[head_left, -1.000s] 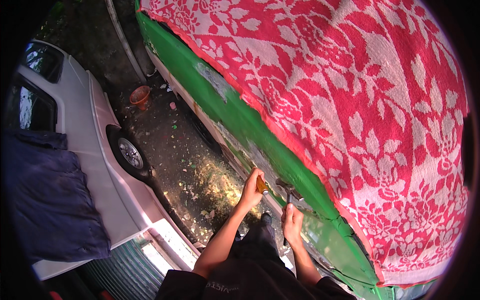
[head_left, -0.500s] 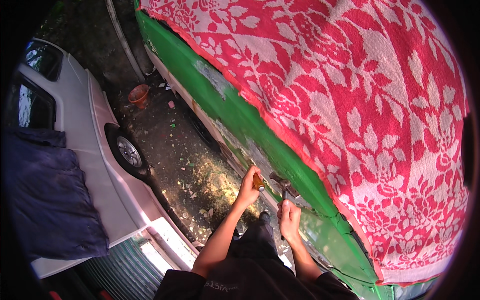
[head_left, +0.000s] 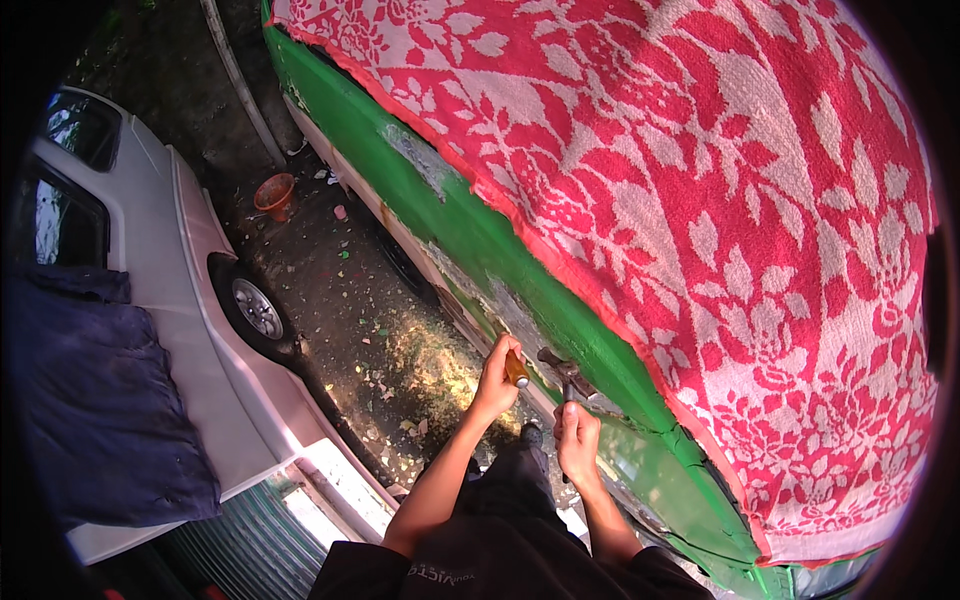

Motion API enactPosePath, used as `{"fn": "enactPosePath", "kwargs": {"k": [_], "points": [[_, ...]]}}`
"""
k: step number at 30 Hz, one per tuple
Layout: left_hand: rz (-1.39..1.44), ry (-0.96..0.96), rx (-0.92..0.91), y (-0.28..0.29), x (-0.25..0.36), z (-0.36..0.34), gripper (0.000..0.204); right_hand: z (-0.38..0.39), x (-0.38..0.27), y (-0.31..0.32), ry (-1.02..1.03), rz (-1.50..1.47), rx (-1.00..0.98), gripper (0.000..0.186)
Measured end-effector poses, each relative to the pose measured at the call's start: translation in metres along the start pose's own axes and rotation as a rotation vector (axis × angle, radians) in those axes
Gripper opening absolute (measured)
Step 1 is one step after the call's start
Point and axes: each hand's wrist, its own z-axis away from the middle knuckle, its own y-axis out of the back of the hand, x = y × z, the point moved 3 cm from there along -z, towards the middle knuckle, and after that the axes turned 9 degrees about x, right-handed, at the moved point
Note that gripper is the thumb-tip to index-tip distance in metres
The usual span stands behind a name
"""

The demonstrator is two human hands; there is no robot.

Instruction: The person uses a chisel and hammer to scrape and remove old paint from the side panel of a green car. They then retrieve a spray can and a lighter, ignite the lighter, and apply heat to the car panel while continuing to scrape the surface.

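Note:
My left hand (head_left: 497,378) is closed around a chisel-like tool with an amber handle (head_left: 516,368) and a metal cap; its working end is hidden behind my fingers, by the car's side. In my right hand (head_left: 577,440) is a hammer (head_left: 560,362), gripped by its dark handle, its head just right of the amber handle's cap and apart from it. Both hands are beside the green car body panel (head_left: 590,340), where bare grey patches (head_left: 520,312) show through chipped paint.
A red and white floral cloth (head_left: 700,250) covers the car's top. At left stands a light-coloured vehicle (head_left: 190,330) with a dark blue cloth (head_left: 100,400) over it. An orange pot (head_left: 274,196) and a pole (head_left: 240,85) are farther off. Paint chips litter the ground (head_left: 370,330).
The hammer head has shifted very slightly, staying close to the amber handle's cap. Both hands keep their grips; the view has tilted a little.

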Motion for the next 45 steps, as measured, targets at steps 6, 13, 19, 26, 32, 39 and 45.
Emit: {"fn": "enactPosePath", "kwargs": {"k": [6, 13, 19, 26, 32, 39, 45], "points": [[-0.018, 0.010, 0.008, -0.002, -0.001, -0.001, 0.039, 0.001, 0.002, 0.000, 0.003, -0.023, -0.001, 0.050], [-0.056, -0.015, -0.012, 0.001, -0.010, -0.002, 0.040, 0.001, 0.000, -0.002, 0.024, -0.015, -0.013, 0.049], [-0.145, -0.032, -0.030, -0.004, -0.007, -0.002, 0.036, 0.005, 0.003, 0.001, 0.049, 0.017, -0.001, 0.049], [-0.112, -0.003, -0.036, -0.009, -0.002, 0.000, 0.034, 0.008, 0.017, 0.010, 0.010, -0.022, -0.015, 0.050], [-0.083, -0.029, -0.066, -0.009, -0.002, -0.001, 0.035, 0.011, 0.015, 0.014, 0.054, 0.031, -0.028, 0.050], [0.061, 0.033, -0.109, -0.002, 0.002, -0.005, 0.033, 0.018, 0.008, 0.016, 0.136, 0.155, -0.058, 0.033], [0.064, 0.051, -0.101, -0.001, 0.000, -0.002, 0.034, 0.022, 0.006, 0.014, 0.211, 0.145, -0.081, 0.021]]}}
